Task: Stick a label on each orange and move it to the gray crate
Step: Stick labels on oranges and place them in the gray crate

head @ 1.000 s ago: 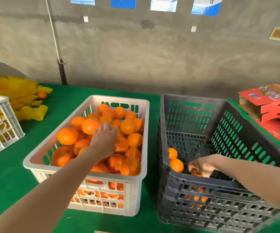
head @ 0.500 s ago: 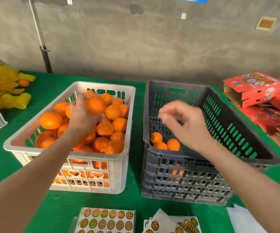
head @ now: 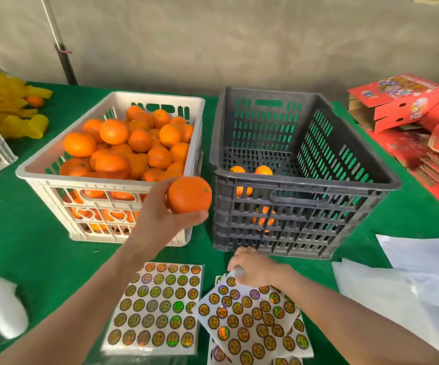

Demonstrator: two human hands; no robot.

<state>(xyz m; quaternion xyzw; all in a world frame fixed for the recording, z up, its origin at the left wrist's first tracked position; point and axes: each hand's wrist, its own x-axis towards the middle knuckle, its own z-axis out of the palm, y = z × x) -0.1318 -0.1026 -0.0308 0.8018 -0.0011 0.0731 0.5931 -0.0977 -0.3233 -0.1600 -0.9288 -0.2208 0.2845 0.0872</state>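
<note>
Left hand [head: 160,219] grips orange [head: 189,194] above bench [head: 28,248] front; right hand [head: 255,267] pinches label sheet [head: 252,320] far corner, below-right of orange; gray crate [head: 305,186] just right of orange

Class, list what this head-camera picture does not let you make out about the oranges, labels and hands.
All head view.
Orange count in the gray crate: its near wall hides most of the floor.
Whether the right hand has a label pinched: the hand itself covers the spot.
The white thing lower left: blurred, cut by the edge.
Print on the label sheets: too small.
</note>
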